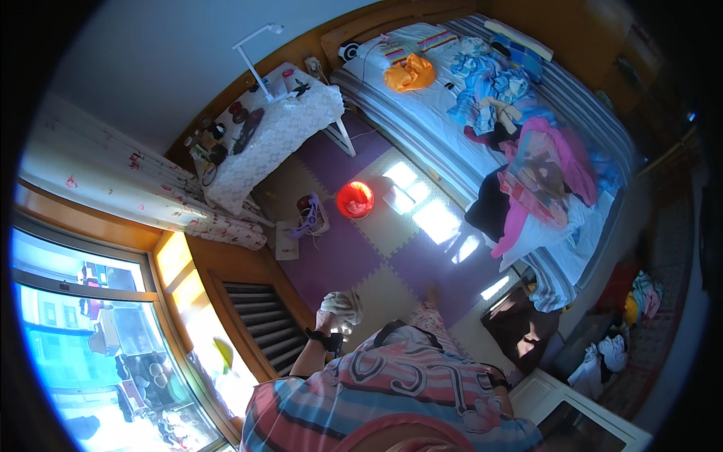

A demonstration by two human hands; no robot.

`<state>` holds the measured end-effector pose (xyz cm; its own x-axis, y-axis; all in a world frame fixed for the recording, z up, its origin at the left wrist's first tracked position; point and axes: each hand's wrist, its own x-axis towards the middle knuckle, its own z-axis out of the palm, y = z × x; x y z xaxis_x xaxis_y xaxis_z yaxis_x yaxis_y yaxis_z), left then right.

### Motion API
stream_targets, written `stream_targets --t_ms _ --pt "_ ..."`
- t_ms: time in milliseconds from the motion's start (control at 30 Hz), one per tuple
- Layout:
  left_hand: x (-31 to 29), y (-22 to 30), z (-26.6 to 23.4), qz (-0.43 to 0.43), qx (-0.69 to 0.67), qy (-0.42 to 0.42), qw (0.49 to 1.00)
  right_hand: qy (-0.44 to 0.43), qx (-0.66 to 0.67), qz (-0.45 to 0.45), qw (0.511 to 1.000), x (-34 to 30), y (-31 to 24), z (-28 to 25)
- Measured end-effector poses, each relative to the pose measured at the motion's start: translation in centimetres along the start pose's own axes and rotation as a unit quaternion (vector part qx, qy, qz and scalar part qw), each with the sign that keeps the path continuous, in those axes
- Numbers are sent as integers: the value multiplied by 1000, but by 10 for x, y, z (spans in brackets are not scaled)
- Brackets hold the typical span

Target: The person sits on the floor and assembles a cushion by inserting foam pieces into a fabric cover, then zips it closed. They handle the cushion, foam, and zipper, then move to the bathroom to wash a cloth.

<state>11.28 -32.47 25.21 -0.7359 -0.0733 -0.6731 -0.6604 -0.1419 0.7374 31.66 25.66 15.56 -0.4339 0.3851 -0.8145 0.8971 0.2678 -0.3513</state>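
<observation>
My left hand [325, 322], with a dark band at its wrist, is closed on a crumpled greyish cloth [343, 306] in front of the slatted wooden panel. The cloth hangs over the floor mat, and a small pale, shiny patch shows just under it. What that patch is, I cannot make out. On my right side only the forearm [503, 398] and a dark wristband show, close against my striped shirt. The right hand itself is hidden.
A red bin [355, 200] stands on the purple and beige floor mat. Beyond it are a lace-covered table [294, 120] with a white lamp, and a bed [452, 135] heaped with clothes. A brown box [520, 320] and white cabinet [561, 407] stand right; a sunlit window is left.
</observation>
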Motion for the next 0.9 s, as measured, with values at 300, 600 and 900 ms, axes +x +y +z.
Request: stream_targets --t_ms 300,600,900 --pt "35 -135 -54 71 99 -150 981 105 185 15 977 -59 84 14" --pt "46 -142 23 94 174 -89 976 72 173 25 982 -50 118 -22" --pt "-112 -85 197 42 33 21 998 63 275 58 958 -37 273 -94"
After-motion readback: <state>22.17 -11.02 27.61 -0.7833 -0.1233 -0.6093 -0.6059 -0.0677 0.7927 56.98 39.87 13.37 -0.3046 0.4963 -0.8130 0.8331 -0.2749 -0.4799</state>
